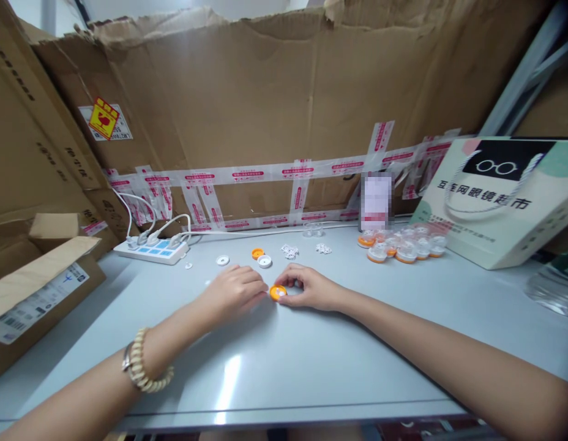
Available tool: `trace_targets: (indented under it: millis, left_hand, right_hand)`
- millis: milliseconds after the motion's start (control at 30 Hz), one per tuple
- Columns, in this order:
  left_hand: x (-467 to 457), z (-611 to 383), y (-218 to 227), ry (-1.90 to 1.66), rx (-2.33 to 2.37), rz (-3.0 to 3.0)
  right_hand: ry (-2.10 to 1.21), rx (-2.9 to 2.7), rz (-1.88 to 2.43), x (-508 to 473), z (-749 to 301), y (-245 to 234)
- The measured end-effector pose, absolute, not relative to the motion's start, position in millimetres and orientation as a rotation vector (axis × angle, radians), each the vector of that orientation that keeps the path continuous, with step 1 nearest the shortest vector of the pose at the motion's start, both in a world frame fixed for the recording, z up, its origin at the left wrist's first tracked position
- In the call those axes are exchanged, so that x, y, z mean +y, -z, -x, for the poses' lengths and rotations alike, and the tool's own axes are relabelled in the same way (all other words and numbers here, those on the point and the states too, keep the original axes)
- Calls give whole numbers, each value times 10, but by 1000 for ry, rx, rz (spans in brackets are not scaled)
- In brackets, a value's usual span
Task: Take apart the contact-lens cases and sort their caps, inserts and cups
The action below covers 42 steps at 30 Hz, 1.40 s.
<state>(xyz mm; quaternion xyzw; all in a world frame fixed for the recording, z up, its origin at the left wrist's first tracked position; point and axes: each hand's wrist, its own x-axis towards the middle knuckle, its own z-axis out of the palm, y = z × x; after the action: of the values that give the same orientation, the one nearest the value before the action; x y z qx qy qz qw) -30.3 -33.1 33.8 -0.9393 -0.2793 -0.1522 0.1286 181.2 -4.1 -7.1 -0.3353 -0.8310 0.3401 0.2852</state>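
Note:
Between thumb and fingers my right hand (309,289) grips a small orange round cap (275,290), tilted so its hollow inside with some white in it shows. My left hand (238,291) is right beside the cap, palm down, fingers bent together with their tips at its left rim; what they pinch, if anything, is too small to tell. Just beyond the hands lie another orange cap (257,252), a white cap (264,261) and a white disc (223,260). Two little heaps of small white parts, a left heap (290,251) and a right heap (324,248), lie farther right.
Several orange-and-clear round pieces (406,250) cluster at the back right, near a paper carrier bag (486,202). Clear pieces (313,229) lie at the back. A power strip (150,249) with plugs and an open cardboard box (40,282) stand left. Large cardboard (265,98) walls the back.

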Motion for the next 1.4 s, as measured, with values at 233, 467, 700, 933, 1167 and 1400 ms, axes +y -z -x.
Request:
trace_targets:
  millis: [233,467,700,933,1167,1400]
  left_hand:
    - [-137,-65,-285,282,-1010,2918]
    - [-66,-57,-317,197,-996,2969]
    - [32,-71,-355,168,-750,2948]
    - [83,18,-256,349,-591,2943]
    - [72,8,-234,696,-783,3077]
    - [33,722,-640,631,-930,2768]
  right_hand:
    - [-865,-2247,847,-9,-1830,102]
    - [-915,-2244,902,-12,-1820,62]
    - [-924,-2167,933,16,-1805,115]
    - [-914,-2166,935,38,-1790,150]
    - [-938,-2152,957,33,-1798,148]
    - [-1006,-2128,1017,-19,-1801,93]
